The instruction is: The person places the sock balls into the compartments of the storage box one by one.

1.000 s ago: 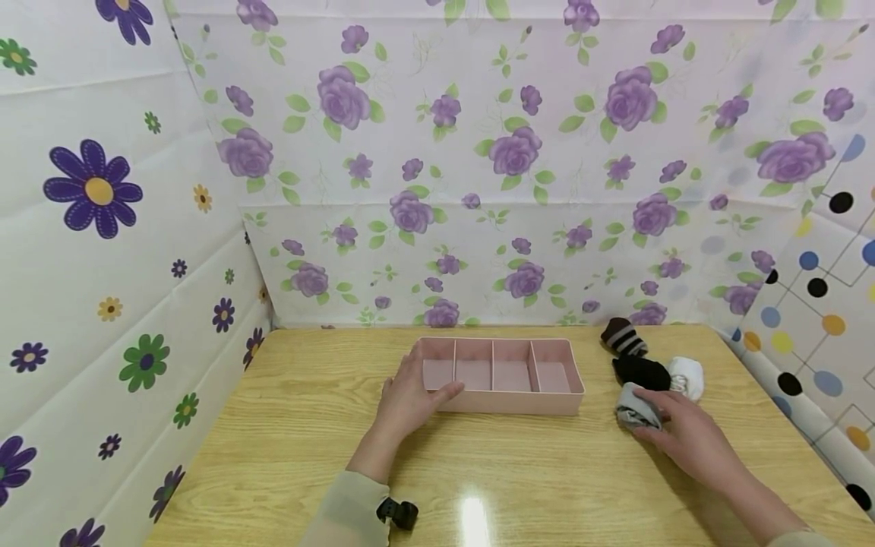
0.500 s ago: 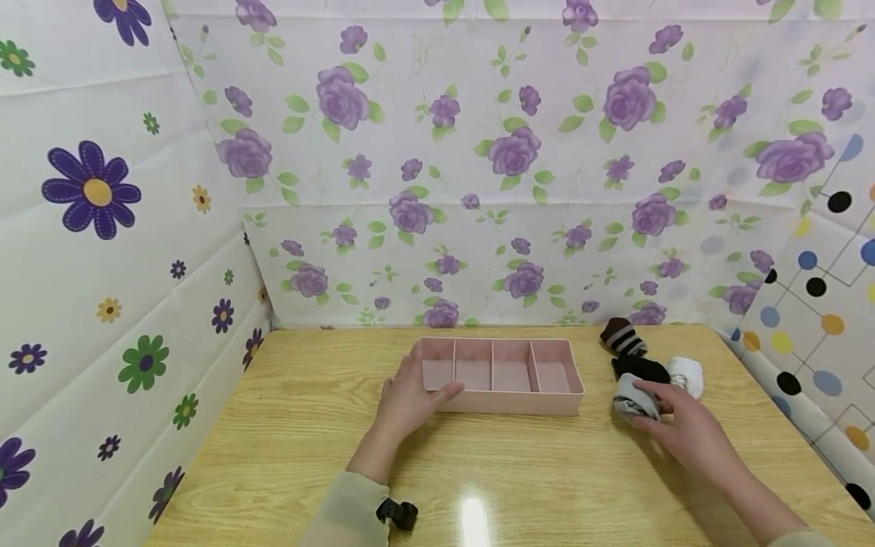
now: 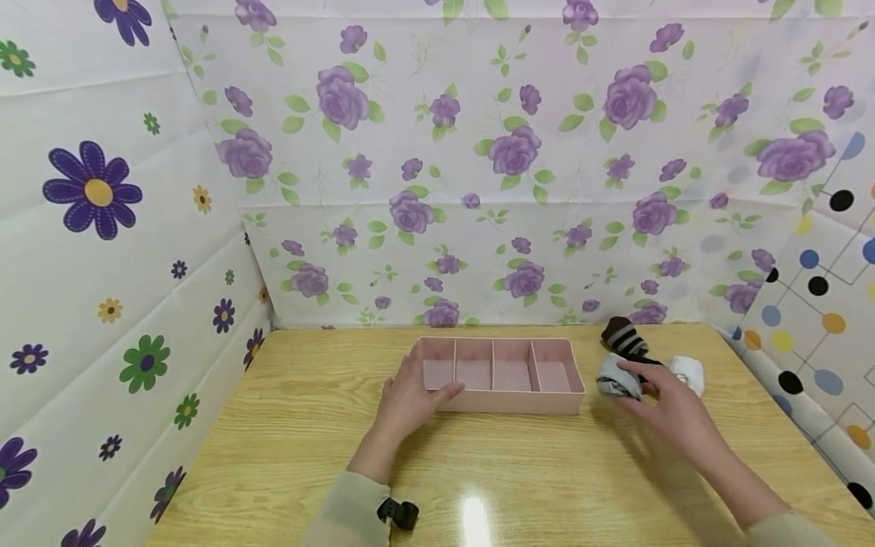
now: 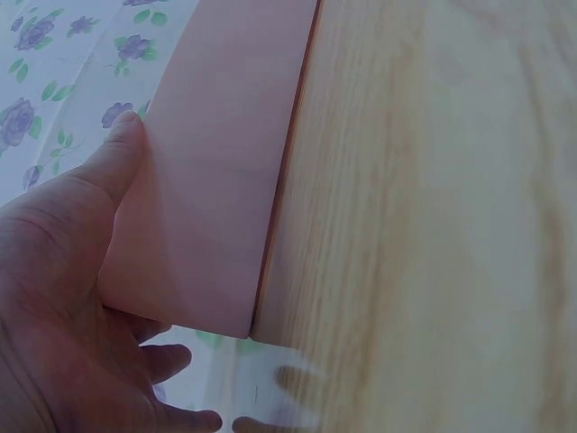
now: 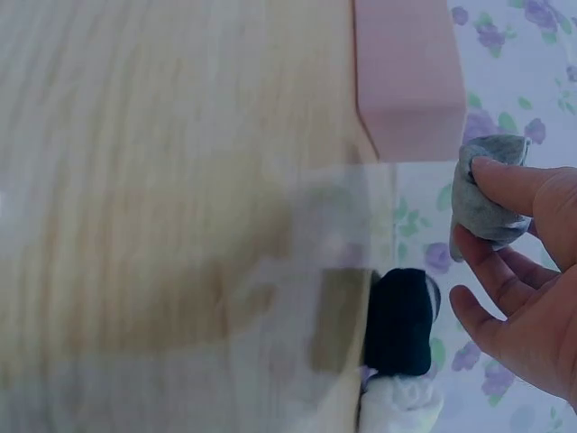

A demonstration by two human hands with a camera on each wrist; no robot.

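My right hand [image 3: 673, 410] pinches a rolled grey sock [image 3: 617, 374] between thumb and fingers, to the right of the pink divided box [image 3: 513, 403]. Seen from the right wrist, the grey sock [image 5: 487, 203] is raised above the table, near the end of the box [image 5: 415, 99]. My left hand [image 3: 406, 399] holds the box's left end, its thumb over the front rim. In the left wrist view the other fingers show past the end of the box [image 4: 198, 198]. The box's compartments in sight hold nothing; my left hand partly covers the leftmost one.
Three more rolled socks lie at the back right: a brown one with grey stripes [image 3: 623, 336], a black one [image 5: 398, 320] partly behind my right hand, and a white one [image 3: 687, 374]. The wooden table [image 3: 287, 441] meets flowered cloth walls [image 3: 342, 251] at the back and left.
My right hand has lifted the grey sock and moved it left and away from me, toward the box. The left hand and the box have stayed put.
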